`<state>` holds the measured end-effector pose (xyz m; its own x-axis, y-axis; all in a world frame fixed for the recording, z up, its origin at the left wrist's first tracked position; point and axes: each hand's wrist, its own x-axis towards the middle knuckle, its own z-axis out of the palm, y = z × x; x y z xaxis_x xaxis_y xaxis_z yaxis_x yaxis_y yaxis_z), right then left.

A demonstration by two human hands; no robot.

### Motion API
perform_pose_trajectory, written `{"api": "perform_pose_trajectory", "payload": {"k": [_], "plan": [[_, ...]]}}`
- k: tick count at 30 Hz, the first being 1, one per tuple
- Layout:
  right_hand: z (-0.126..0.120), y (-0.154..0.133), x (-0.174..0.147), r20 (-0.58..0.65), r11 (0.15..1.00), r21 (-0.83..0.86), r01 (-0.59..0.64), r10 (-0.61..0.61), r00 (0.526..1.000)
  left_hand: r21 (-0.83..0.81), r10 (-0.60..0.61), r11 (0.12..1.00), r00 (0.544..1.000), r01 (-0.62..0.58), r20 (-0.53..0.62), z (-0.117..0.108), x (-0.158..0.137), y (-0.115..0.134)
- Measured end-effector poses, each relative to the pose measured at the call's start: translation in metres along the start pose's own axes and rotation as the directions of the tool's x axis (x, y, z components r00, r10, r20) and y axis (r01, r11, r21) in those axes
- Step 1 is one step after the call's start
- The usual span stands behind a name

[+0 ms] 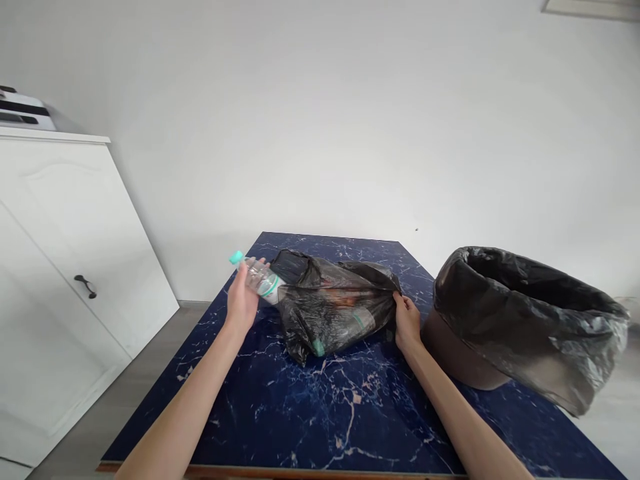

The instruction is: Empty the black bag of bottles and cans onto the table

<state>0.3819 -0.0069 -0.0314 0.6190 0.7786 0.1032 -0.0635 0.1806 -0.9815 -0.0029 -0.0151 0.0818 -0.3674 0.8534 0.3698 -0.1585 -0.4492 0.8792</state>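
My left hand [243, 293] is wrapped around a clear plastic bottle [260, 277] with a turquoise cap. The bottle's lower end is at the left side of a thin black plastic bag [320, 307]; how far it reaches inside I cannot tell. Through the bag's film show another bottle with a green cap and something orange-red. On the right, my right hand [407, 319] pinches the gathered edge of the bag, which lies on the dark blue marbled table.
A brown trash bin [463, 350] lined with a black bag [520, 327] stands at the table's right side. The blue table [300, 427] runs back toward a white wall. To the left is a white cabinet [60, 267] with a device [25, 110] on top.
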Motion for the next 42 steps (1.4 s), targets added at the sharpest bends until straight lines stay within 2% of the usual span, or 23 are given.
{"api": "perform_pose_trajectory", "payload": {"k": [2, 4, 6, 8, 10, 12, 13, 15, 18, 20, 24, 29, 33, 35, 37, 38, 40, 41, 42], "plan": [[0.0, 0.001, 0.001, -0.01, 1.0, 0.009, -0.007, 0.007, 1.0, -0.008, 0.048, 0.999, 0.989, -0.05, -0.137, -0.008, 0.008, 0.005], [0.0, 0.002, 0.001, -0.014, 1.0, 0.016, -0.012, 0.012, 1.0, 0.031, 0.123, 0.992, 0.957, -0.119, -0.263, -0.015, 0.012, 0.011], [0.0, 0.003, 0.001, -0.013, 1.0, 0.021, -0.015, 0.015, 1.0, 0.104, 0.217, 0.976, 0.918, -0.193, -0.333, -0.02, 0.011, 0.015], [0.0, 0.003, 0.001, -0.013, 1.0, 0.021, -0.02, 0.02, 1.0, 0.273, 0.361, 0.92, 0.878, -0.281, -0.315, -0.021, 0.007, 0.017], [0.0, 0.003, 0.0, -0.016, 0.999, 0.018, -0.027, 0.027, 1.0, 0.468, 0.499, 0.808, 0.837, -0.357, -0.223, -0.021, 0.003, 0.014], [-0.001, 0.003, -0.001, -0.019, 0.999, 0.017, -0.031, 0.032, 0.999, 0.593, 0.568, 0.702, 0.812, -0.395, -0.131, -0.022, 0.002, 0.007], [-0.001, 0.003, -0.001, -0.02, 0.999, 0.017, -0.032, 0.033, 0.999, 0.616, 0.575, 0.679, 0.811, -0.4, -0.106, -0.023, 0.002, 0.003], [-0.001, 0.003, -0.002, -0.021, 0.999, 0.017, -0.034, 0.035, 0.999, 0.644, 0.563, 0.655, 0.824, -0.396, -0.066, -0.028, 0.006, -0.008], [0.0, 0.002, -0.002, -0.02, 0.999, 0.015, -0.042, 0.042, 0.999, 0.708, 0.465, 0.633, 0.885, -0.312, -0.027, -0.041, 0.013, -0.024], [0.0, 0.001, -0.002, -0.017, 0.999, 0.014, -0.047, 0.047, 0.999, 0.75, 0.384, 0.618, 0.923, -0.236, -0.027, -0.049, 0.017, -0.034], [0.0, 0.002, -0.002, -0.007, 0.999, 0.011, -0.05, 0.05, 0.999, 0.802, 0.275, 0.582, 0.96, -0.131, -0.043, -0.062, 0.026, -0.048], [-0.001, 0.004, -0.001, 0.012, 0.999, 0.005, -0.054, 0.054, 0.998, 0.852, 0.183, 0.523, 0.978, -0.009, -0.103, -0.069, 0.034, -0.059], [-0.001, 0.004, 0.0, 0.022, 0.998, 0.0, -0.063, 0.062, 0.998, 0.86, 0.211, 0.511, 0.972, -0.017, -0.106, -0.066, 0.031, -0.057], [-0.001, 0.003, -0.001, 0.026, 0.998, -0.002, -0.067, 0.067, 0.997, 0.861, 0.281, 0.506, 0.953, -0.047, -0.113, -0.061, 0.026, -0.051], [-0.001, 0.003, -0.001, 0.028, 0.997, -0.006, -0.071, 0.071, 0.997, 0.866, 0.413, 0.483, 0.905, -0.127, -0.097, -0.055, 0.02, -0.04], [-0.001, 0.003, -0.001, 0.029, 0.997, -0.009, -0.073, 0.074, 0.997, 0.868, 0.502, 0.455, 0.862, -0.199, -0.065, -0.051, 0.017, -0.034], [-0.001, 0.002, -0.001, 0.032, 0.997, -0.012, -0.076, 0.076, 0.997, 0.858, 0.663, 0.366, 0.748, -0.361, 0.031, -0.043, 0.009, -0.022], [-0.001, 0.002, -0.001, 0.033, 0.997, -0.014, -0.075, 0.076, 0.997, 0.841, 0.698, 0.323, 0.709, -0.434, 0.098, -0.039, 0.005, -0.018], [-0.001, 0.002, -0.002, 0.034, 0.997, -0.014, -0.074, 0.074, 0.997, 0.815, 0.689, 0.296, 0.702, -0.498, 0.179, -0.034, 0.0, -0.014]]}}
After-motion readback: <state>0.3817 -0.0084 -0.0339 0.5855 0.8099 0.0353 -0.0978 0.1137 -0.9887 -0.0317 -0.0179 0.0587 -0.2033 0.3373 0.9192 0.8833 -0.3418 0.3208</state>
